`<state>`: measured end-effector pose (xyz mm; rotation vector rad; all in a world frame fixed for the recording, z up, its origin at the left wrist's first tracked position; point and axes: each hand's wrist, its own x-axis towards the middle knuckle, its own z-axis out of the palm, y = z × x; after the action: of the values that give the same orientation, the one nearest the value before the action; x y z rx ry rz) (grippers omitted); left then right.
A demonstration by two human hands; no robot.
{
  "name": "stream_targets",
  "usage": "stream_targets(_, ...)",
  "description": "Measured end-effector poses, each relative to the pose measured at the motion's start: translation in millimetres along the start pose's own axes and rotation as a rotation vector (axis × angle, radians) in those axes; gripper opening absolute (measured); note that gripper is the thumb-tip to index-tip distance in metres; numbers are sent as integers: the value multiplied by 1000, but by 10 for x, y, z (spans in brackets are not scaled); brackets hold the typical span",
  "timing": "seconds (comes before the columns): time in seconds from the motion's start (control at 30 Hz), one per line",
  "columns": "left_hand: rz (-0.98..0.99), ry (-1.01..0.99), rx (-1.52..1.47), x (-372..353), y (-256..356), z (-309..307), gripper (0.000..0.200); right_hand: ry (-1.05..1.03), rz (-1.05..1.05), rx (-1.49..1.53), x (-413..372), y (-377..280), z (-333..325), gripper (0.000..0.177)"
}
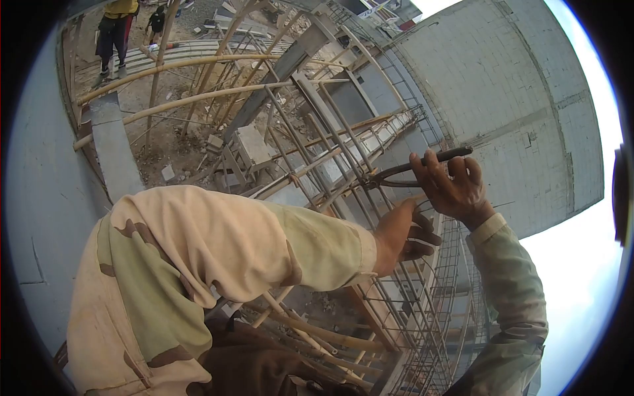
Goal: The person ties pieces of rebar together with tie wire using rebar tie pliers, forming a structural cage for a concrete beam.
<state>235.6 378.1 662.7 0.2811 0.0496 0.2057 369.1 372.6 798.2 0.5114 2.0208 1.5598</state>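
Note:
My right hand (450,183) is closed around the handles of a pair of pincers (395,177). The jaws of the pincers meet the steel bars (351,153) where several of them cross a stirrup. Just below and to the left of it, my left hand (404,236) has its fingers curled in beside the bars, the thumb pointing up toward the pincers. Whatever lies inside those left fingers is hidden. Both arms wear camouflage sleeves, and the left sleeve (244,237) crosses the middle of the view.
A grey block wall (508,99) rises at the upper right. Bamboo poles (198,61) and a wooden plank (115,142) span the drop on the left. More rebar cage (422,317) runs below my hands. Far down at the upper left stands another person (113,36) among rubble.

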Motion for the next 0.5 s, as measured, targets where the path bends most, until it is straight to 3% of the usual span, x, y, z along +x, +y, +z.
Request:
stream_targets(0.13, 69, -72, 7, 17, -51, -60, 41, 53, -72, -271, 144, -166, -248, 31)
stream_targets(0.3, 44, -50, -22, 35, -91, -64, 42, 24, -30, -205, 184, -160, -340, 31)
stream_targets(0.37, 45, -14, -47, 55, -79, -41, 42, -21, 85, -62, 110, -184, -340, 30)
stream_targets(0.5, 17, -42, -26, 96, -86, -89, 43, 42, 87, -75, 23, -157, -231, 25)
